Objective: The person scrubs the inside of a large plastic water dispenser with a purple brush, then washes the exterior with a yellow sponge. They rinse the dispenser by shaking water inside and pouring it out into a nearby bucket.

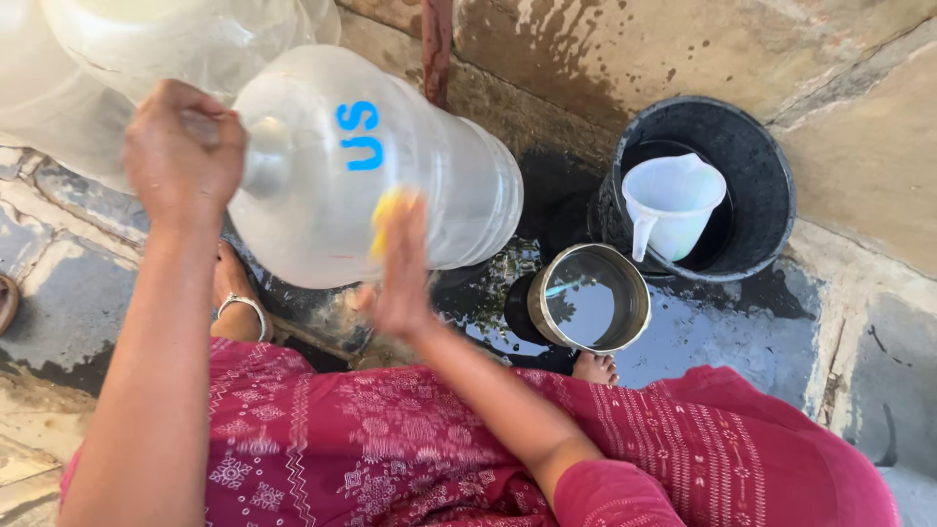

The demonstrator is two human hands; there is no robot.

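Red patterned cloth (pixel 410 439) covers the knees below. Left hand (pixel 183 148) clasps the neck of the tilted clear jug (pixel 322 166); right hand (pixel 402 268) presses a yellow sponge (pixel 387 217) against its side (blurred). Firm, overlapping strokes suit best, the neck held steady.

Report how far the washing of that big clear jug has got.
Done: the stone floor is wet, the steel pot holds water. In hand: left hand has its grip on the jug neck; right hand presses a yellow sponge to its side. Left: no suds or rinse water visible on it.
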